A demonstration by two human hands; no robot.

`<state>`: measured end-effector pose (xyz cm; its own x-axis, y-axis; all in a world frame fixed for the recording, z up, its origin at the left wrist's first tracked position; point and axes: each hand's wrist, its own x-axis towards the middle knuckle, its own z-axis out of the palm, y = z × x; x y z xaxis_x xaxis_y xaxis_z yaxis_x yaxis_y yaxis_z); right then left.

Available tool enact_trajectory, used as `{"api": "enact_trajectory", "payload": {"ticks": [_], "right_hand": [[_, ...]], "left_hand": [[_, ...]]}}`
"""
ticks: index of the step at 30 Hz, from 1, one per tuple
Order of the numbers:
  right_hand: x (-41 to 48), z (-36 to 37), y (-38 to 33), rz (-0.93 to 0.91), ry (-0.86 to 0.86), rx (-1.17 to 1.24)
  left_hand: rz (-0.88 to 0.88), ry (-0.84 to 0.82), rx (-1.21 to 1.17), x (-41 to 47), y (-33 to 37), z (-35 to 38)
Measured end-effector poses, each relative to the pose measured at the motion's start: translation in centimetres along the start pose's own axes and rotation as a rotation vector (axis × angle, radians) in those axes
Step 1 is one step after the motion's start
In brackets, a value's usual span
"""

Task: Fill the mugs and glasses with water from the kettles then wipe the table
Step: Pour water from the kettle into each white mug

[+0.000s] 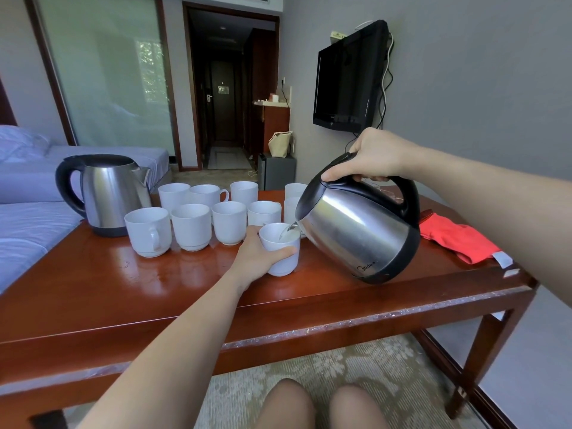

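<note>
Filling step: right hand (374, 156) grips the tilted kettle (356, 230), pouring into the mug (283, 258) the left hand (257, 258) holds; next, level the kettle before overflow.

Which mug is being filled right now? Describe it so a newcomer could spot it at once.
Start at the wooden table and find the cluster of white mugs. The mug stands in front of that cluster, nearest the viewer. Alone among them, it is gripped by the left hand and sits under the spout of the tilted kettle, held by the right hand.
</note>
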<state>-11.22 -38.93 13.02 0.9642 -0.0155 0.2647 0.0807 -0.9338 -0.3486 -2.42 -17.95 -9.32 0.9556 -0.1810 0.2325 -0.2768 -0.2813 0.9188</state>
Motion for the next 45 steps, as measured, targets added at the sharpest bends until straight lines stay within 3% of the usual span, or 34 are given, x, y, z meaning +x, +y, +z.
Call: {"api": "enact_trajectory", "payload": {"ticks": [45], "right_hand": [[-0.2, 0.2, -0.5, -0.01, 0.02, -0.04]], "left_hand": [[0.017, -0.007, 0.008, 0.2, -0.1, 0.2]]}}
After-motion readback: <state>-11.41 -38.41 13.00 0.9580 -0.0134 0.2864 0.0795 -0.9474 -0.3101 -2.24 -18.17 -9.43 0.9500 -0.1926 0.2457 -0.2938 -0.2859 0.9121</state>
